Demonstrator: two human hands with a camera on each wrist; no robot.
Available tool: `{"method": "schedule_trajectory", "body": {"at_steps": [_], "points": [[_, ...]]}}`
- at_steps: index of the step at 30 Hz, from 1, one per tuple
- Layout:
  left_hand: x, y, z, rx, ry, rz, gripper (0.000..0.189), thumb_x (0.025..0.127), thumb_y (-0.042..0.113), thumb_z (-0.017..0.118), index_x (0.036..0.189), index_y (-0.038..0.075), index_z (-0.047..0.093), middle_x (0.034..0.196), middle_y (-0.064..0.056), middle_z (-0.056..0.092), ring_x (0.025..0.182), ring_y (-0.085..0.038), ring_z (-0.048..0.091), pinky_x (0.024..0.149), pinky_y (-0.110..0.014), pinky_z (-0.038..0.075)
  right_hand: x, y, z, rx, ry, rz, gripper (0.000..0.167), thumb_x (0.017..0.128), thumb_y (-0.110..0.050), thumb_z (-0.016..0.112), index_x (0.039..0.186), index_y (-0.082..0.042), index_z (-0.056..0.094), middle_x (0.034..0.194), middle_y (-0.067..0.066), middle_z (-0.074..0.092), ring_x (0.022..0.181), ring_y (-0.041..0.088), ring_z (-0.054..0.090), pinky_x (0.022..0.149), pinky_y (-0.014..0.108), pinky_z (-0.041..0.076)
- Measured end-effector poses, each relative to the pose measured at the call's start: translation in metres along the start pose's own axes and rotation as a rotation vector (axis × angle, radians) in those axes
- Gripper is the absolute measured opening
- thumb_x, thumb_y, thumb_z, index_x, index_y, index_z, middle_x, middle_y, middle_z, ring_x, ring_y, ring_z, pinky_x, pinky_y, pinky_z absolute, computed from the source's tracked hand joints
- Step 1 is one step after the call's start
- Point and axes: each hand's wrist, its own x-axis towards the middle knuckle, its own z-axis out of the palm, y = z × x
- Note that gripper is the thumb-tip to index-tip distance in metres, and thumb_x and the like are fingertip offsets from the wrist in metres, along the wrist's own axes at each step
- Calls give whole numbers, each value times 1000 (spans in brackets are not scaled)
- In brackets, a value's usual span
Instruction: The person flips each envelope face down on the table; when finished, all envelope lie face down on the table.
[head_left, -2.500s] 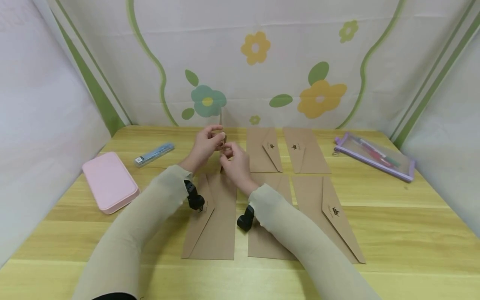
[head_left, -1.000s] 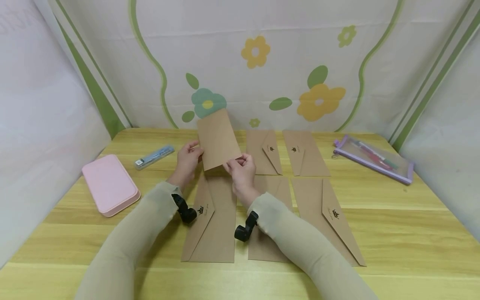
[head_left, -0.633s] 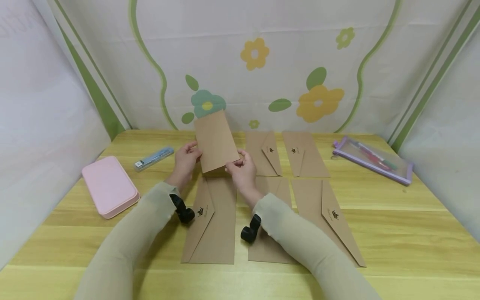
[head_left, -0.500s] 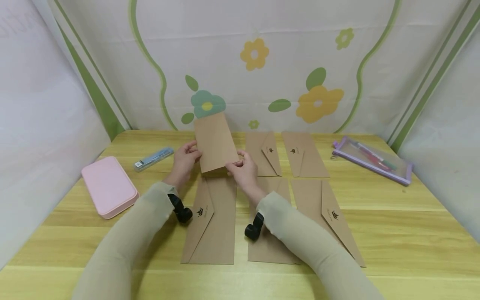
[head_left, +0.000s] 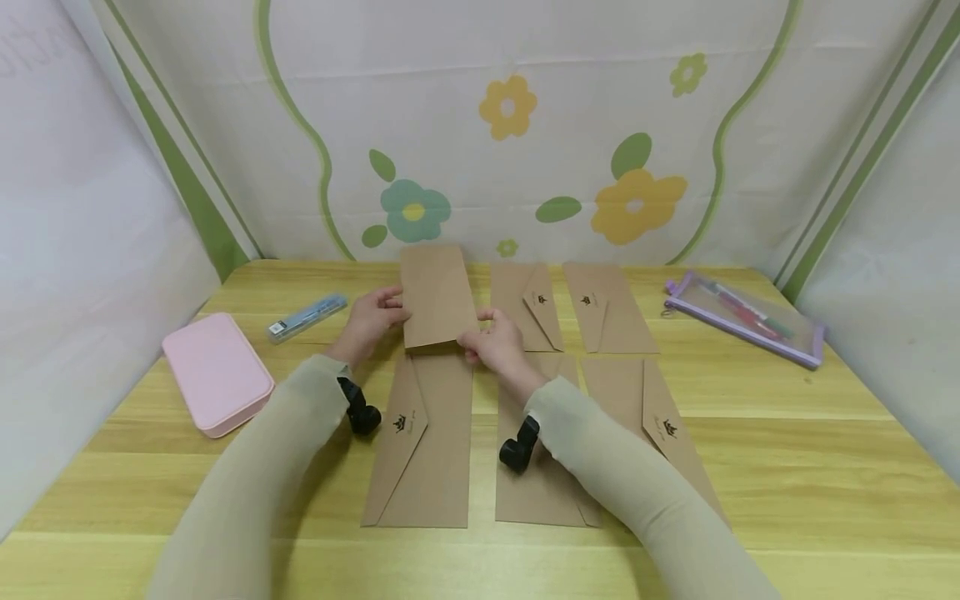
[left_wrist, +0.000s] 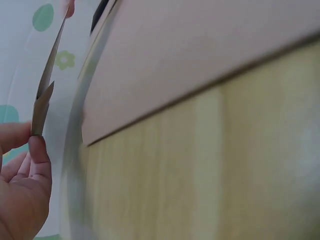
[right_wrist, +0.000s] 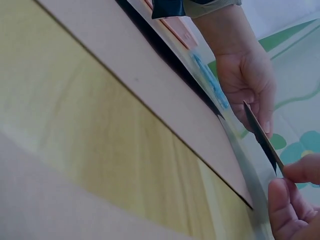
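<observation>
A brown kraft envelope is held at the back left of the table, its plain side facing up and its far end raised. At its left edge, my left hand pinches it between thumb and fingers. My right hand pinches its near right corner. The left wrist view shows the envelope nearly edge-on, a fold standing out from it. In the right wrist view my left hand appears beyond the envelope. Just nearer to me lies a kraft envelope with a crown-printed flap.
More kraft envelopes lie in two rows: back middle, back right, front middle and front right. A pink case and a slim blue box are at left. A purple-edged zip pouch with pens lies right.
The envelope has turned from edge-on to broad side toward me, then come down and squared up with the rows. Both hands have kept hold of it, the right shifting slightly rightward.
</observation>
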Motion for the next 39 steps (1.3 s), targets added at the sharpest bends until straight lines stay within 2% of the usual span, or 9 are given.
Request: {"method": "schedule_trajectory", "body": {"at_steps": [7, 12, 17, 22, 30, 39], "points": [[8, -4, -2, 161, -44, 1, 58, 89, 2, 55, 142, 1, 33, 133, -21, 43, 119, -29, 43, 101, -39, 39, 6, 2, 1, -32, -60, 45, 55, 78, -3, 69, 127, -4, 44, 70, 8, 60, 52, 14, 59, 53, 23, 53], [9, -6, 1, 246, -71, 6, 61, 88, 1, 55, 143, -1, 30, 145, -19, 34, 132, -31, 33, 106, -39, 34, 10, 3, 1, -41, -147, 83, 58, 81, -2, 66, 133, 1, 42, 77, 12, 63, 53, 12, 59, 55, 23, 54], [9, -7, 4, 337, -81, 27, 65, 85, 0, 56, 144, -1, 28, 145, -20, 34, 130, -30, 34, 105, -41, 35, 13, 1, -1, -94, -220, 72, 61, 82, -2, 63, 137, 3, 38, 84, 13, 64, 55, 11, 59, 58, 22, 54], [7, -4, 7, 435, -115, 49, 68, 84, 3, 59, 144, -3, 26, 143, -24, 34, 131, -33, 34, 105, -43, 35, 15, 0, -1, -111, -249, 90, 67, 81, -1, 63, 141, 3, 32, 77, 9, 63, 53, 10, 57, 55, 19, 53], [6, -5, 7, 455, -110, 39, 68, 84, 4, 60, 143, -3, 26, 143, -23, 34, 130, -34, 36, 106, -42, 34, 19, -3, -2, -157, -284, 127, 72, 81, -3, 64, 144, -3, 29, 60, 3, 56, 47, 8, 52, 46, 18, 48], [5, -7, 7, 459, -128, 30, 70, 85, 5, 61, 144, -2, 25, 146, -20, 31, 134, -32, 30, 109, -42, 29, 24, -1, -3, -134, -312, 153, 73, 82, -2, 63, 146, -6, 27, 61, 4, 56, 44, 8, 50, 43, 18, 46]]}}
